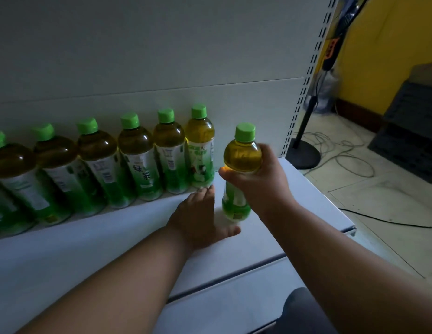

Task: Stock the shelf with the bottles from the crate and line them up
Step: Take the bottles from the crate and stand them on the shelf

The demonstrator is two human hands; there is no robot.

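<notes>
We're in a pretty dim room with a yellow wall off to the right and pale floor tiles below it. Loose cables snake around a black round-based stand, and a dark crate-looking thing sits by the wall.

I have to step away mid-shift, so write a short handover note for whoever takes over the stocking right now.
Right hand: gripping a clear plastic green-capped tea bottle, upright, just off the row's right end.
Left hand: empty, flat on the white metal shelf.
Done: six matching bottles in a row along the back panel.
Left: set this one beside the last, straighten the row. The crate is out of view.
</notes>
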